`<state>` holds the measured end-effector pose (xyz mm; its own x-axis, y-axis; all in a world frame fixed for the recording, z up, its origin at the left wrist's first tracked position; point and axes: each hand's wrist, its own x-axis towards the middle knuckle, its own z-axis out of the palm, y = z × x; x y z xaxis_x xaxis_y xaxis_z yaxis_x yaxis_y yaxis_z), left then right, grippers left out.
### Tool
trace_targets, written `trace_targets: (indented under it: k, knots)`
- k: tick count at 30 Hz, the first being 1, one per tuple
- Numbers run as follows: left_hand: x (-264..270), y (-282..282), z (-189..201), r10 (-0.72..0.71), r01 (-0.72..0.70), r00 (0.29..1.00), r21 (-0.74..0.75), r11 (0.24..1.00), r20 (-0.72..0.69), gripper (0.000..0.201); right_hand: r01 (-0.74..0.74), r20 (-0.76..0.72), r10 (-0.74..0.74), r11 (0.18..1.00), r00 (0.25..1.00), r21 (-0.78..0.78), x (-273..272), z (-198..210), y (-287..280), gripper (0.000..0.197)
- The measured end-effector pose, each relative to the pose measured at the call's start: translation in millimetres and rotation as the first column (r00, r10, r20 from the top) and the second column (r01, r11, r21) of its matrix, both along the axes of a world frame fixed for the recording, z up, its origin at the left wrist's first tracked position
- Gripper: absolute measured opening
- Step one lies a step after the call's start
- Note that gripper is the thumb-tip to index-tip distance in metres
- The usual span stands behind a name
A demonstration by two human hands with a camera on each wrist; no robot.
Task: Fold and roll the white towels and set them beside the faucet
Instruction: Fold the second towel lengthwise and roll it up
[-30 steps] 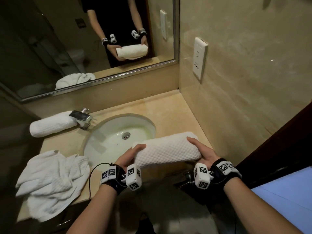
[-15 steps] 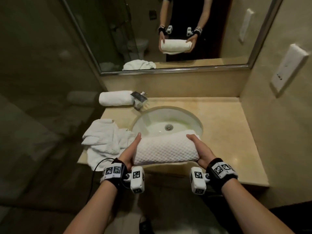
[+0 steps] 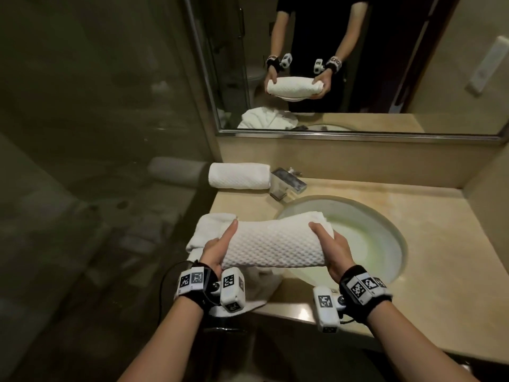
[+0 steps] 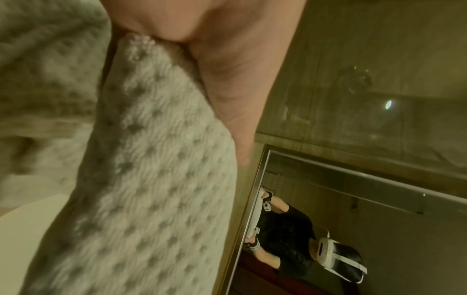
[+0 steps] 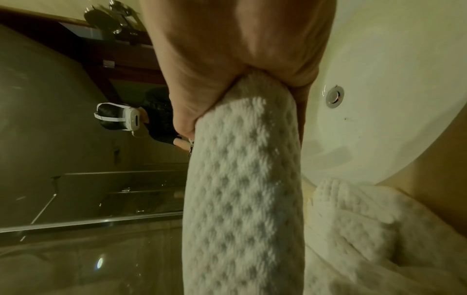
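A rolled white waffle towel (image 3: 272, 244) is held level in the air over the left rim of the sink (image 3: 385, 216). My left hand (image 3: 217, 249) grips its left end with the thumb lying along the top. My right hand (image 3: 330, 249) grips the right end. The wrist views show the same roll (image 4: 151, 199) (image 5: 242, 199) wedged between thumb and fingers of the left hand (image 4: 215, 59) and the right hand (image 5: 240, 49). A second rolled towel (image 3: 239, 175) lies on the counter just left of the chrome faucet (image 3: 287, 183). A loose crumpled towel (image 3: 203, 230) (image 5: 366, 229) lies under the held roll.
The beige counter (image 3: 440, 244) stretches right of the sink, whose drain (image 5: 334, 98) shows in the right wrist view. A mirror (image 3: 358, 64) hangs behind it. A glass shower wall (image 3: 110, 133) stands on the left. The side wall at far right carries a white outlet plate (image 3: 487, 64).
Both hands have carried the rolled towel leftward and a little back, from the sink's front right to above its left rim and the crumpled towel. The grip looks unchanged.
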<state>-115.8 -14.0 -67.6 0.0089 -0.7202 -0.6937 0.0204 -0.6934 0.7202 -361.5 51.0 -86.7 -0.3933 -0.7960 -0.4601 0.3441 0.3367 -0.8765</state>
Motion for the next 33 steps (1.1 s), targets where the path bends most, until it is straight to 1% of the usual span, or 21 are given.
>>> trace_targets:
  k: [2,4,6,9,12,13,15,17,19,21,23,25,26,28,30,31,32,33]
  knots:
    - [11,-18,0,-0.008,0.008,1.000,-0.021,1.000,0.002,0.088,-0.007,0.016,0.007,1.000,1.000,0.004,11,2,-13,0.022]
    - [20,-34,-1,-0.031,0.030,0.999,-0.022,0.999,-0.033,0.092,-0.033,0.071,0.031,0.999,0.997,0.017,17,4,-27,0.017]
    - [26,-49,-4,-0.059,0.060,0.996,0.007,0.998,-0.059,0.095,-0.073,0.115,0.068,0.997,0.991,0.040,19,3,-42,0.026]
    - [34,-75,-22,-0.088,0.094,0.993,0.074,0.993,-0.081,0.096,-0.183,0.141,0.169,0.978,0.976,0.097,14,-11,-64,0.050]
    - [34,-95,-32,-0.069,0.078,0.994,0.101,0.992,-0.087,0.090,-0.271,0.180,0.243,0.951,0.953,0.150,10,-31,-88,0.065]
    - [32,-100,-30,-0.063,0.072,0.994,0.098,0.993,-0.090,0.086,-0.290,0.191,0.256,0.940,0.947,0.178,10,-37,-97,0.067]
    - [31,-116,-34,-0.044,0.049,0.998,0.083,0.995,-0.055,0.078,-0.314,0.177,0.273,0.907,0.946,0.280,11,-45,-112,0.065]
    - [30,-133,-42,-0.013,0.013,1.000,0.068,0.998,-0.005,0.078,-0.310,0.129,0.282,0.866,0.951,0.392,13,-51,-127,0.064]
    - [30,-153,-49,0.013,-0.015,1.000,0.064,0.998,0.028,0.075,-0.298,0.105,0.281,0.857,0.954,0.421,14,-59,-146,0.064]
    - [26,-173,-48,0.043,-0.045,0.999,0.054,0.998,0.030,0.063,-0.271,0.106,0.249,0.874,0.963,0.403,17,-65,-167,0.064]
    - [25,-197,-45,0.116,-0.117,0.993,0.007,0.993,0.032,0.056,-0.235,0.116,0.207,0.907,0.971,0.350,22,-70,-190,0.063]
    - [26,-221,-45,0.204,-0.203,0.978,-0.045,0.978,0.031,0.060,-0.183,0.134,0.151,0.944,0.979,0.273,31,-72,-212,0.059]
    - [27,-230,-48,0.231,-0.229,0.973,-0.053,0.972,0.024,0.064,-0.166,0.142,0.134,0.953,0.981,0.254,35,-77,-223,0.061]
    - [29,-240,-59,0.274,-0.273,0.962,-0.041,0.961,0.024,0.063,-0.171,0.153,0.131,0.944,0.979,0.283,42,-90,-241,0.069]
    - [29,-240,-75,0.284,-0.284,0.958,-0.012,0.959,0.032,0.055,-0.173,0.144,0.130,0.921,0.981,0.348,45,-104,-252,0.066]
    - [30,-238,-87,0.293,-0.293,0.956,0.001,0.956,0.032,0.056,-0.174,0.132,0.133,0.913,0.982,0.370,46,-108,-256,0.063]
    - [30,-236,-96,0.315,-0.316,0.948,0.010,0.949,0.039,0.063,-0.181,0.127,0.143,0.904,0.982,0.387,47,-109,-259,0.062]
    - [33,-237,-110,0.355,-0.357,0.933,0.017,0.934,0.052,0.076,-0.184,0.118,0.148,0.898,0.982,0.401,47,-111,-262,0.062]
